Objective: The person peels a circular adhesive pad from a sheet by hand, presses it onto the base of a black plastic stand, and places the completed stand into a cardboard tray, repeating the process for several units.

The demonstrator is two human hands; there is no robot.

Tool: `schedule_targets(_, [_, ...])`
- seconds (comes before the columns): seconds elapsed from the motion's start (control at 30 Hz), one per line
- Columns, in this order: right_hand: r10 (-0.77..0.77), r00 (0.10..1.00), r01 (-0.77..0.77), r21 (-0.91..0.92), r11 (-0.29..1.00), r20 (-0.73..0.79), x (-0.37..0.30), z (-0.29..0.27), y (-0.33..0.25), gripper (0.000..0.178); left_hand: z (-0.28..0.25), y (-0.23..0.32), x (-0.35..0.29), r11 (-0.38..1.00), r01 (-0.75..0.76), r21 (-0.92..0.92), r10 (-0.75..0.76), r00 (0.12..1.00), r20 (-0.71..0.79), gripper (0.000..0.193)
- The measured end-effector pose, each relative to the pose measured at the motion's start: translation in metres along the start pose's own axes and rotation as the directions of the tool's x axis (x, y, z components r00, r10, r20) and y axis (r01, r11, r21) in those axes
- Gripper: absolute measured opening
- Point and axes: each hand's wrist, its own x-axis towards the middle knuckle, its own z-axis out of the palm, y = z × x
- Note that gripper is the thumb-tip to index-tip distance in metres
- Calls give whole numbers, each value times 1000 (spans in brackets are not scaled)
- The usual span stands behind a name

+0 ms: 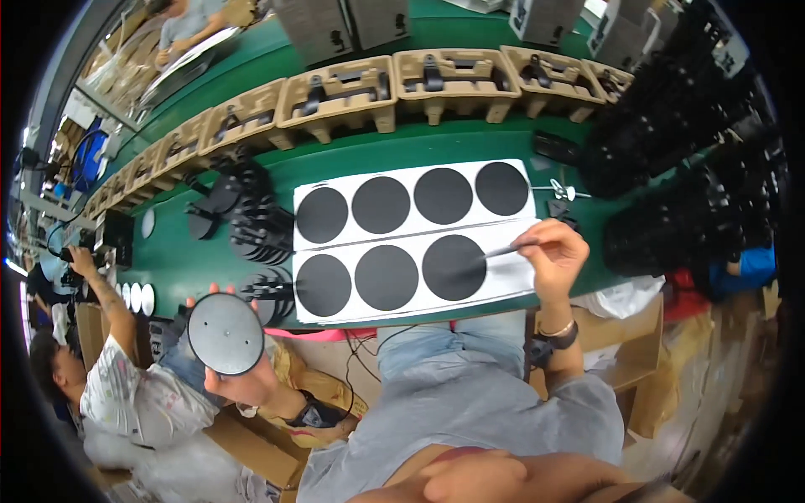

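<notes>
While left grip (249, 384) holds disc (225, 334) — cartons (314, 29) bear marks.

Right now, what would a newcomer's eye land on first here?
Probably the seven flat black circles on white rectangular sheeting, near the middle of the green tabletop. Next, the round grey disc with a dark rim, held up by the left hand at lower left, and the thin dark piece the right hand pinches by the sheeting's right end. Behind, a row of brown moulded trays sweeps along the table's far side.
</notes>
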Motion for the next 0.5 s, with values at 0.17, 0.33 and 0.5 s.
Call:
schedule_targets(0.17, [289,956,-287,403,869,56,14,47,-26,16,97,-91,17,941,300,-154,-246,924,294,97])
schedule_targets(0.33, [442,852,-522,503,689,279,8,75,-34,14,132,-119,-8,879,451,-156,-370,850,376,88])
schedule_targets(0.5, [440,855,-515,542,664,274,3,74,-25,12,134,-125,-12,854,485,-188,-378,828,414,87])
